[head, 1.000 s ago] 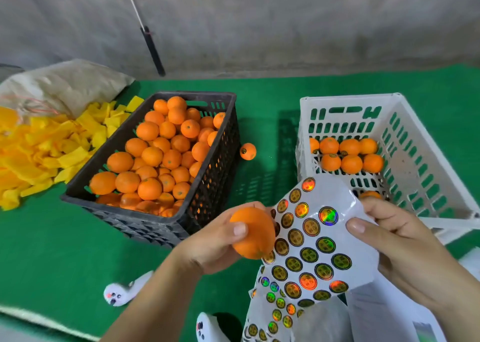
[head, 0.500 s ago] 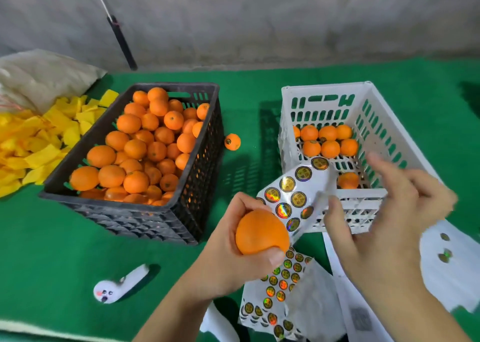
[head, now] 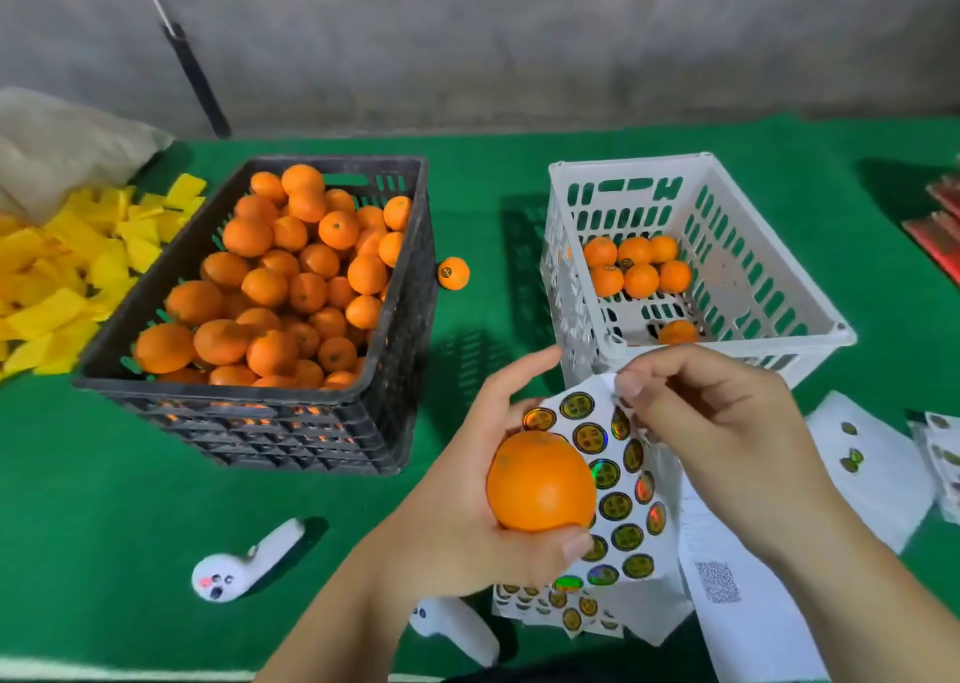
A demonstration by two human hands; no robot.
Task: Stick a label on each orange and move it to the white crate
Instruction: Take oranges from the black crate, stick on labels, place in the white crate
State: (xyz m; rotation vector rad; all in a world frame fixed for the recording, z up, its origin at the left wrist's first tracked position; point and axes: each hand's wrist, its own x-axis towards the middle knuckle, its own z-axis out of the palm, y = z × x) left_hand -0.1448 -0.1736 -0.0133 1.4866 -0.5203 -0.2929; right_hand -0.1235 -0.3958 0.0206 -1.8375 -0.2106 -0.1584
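Observation:
My left hand point(head: 467, 495) grips an orange point(head: 540, 482) and holds a white sheet of round holographic labels point(head: 618, 480) behind it. My right hand point(head: 711, 422) pinches at the top edge of that sheet, fingers curled. A black crate point(head: 405, 319) full of unlabelled oranges point(head: 291, 277) stands on the left. The white crate point(head: 587, 287) stands at the right and holds several labelled oranges point(head: 636, 267). One labelled orange point(head: 453, 273) lies on the green mat between the two crates.
Yellow foam pieces point(head: 67, 267) and a grey sack point(head: 62, 147) lie at far left. Two white controllers point(head: 244, 563) point(head: 457, 630) rest near the front edge. More label sheets and white backing papers point(head: 872, 469) lie at lower right. A black-handled rod point(head: 195, 74) leans on the wall.
My right hand came back from an open, raised pose to pinch the top of the label sheet. The orange sits lower in front of the sheet, and the view shifted slightly.

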